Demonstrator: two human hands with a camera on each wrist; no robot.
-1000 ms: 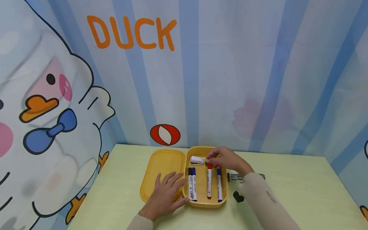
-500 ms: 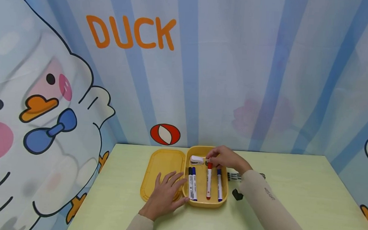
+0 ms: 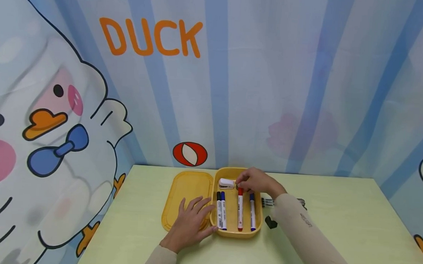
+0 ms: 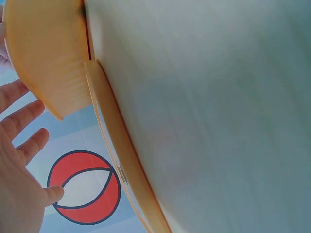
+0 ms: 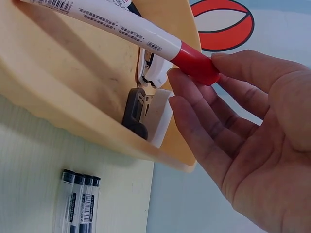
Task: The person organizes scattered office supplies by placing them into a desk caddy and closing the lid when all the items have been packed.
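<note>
In the head view, my right hand point(image 3: 259, 181) is over the back right of a yellow box point(image 3: 233, 235). Between thumb and fingertips it pinches the red cap of a white marker point(image 3: 240, 211); the right wrist view shows the marker point(image 5: 146, 35) slanting over the inside of the box. Spread-fingered, my left hand point(image 3: 189, 225) touches the box's left rim and covers part of the yellow lid point(image 3: 179, 192). Inside lie a black-capped marker point(image 3: 218, 212) and a blue-capped marker point(image 3: 223, 212) at left, and another blue marker point(image 3: 252, 214) at right.
A white stapler point(image 3: 226, 183) lies at the back of the box. Beside it, the right wrist view shows a second, white-and-grey stapler point(image 5: 158, 116). Several clear black-capped pens point(image 5: 80, 201) lie right of the box, near a small black object point(image 3: 271, 222).
My right hand and sleeve have shifted slightly left. The red marker's lower end has moved a little toward the front of the box. The left hand has stayed put.
</note>
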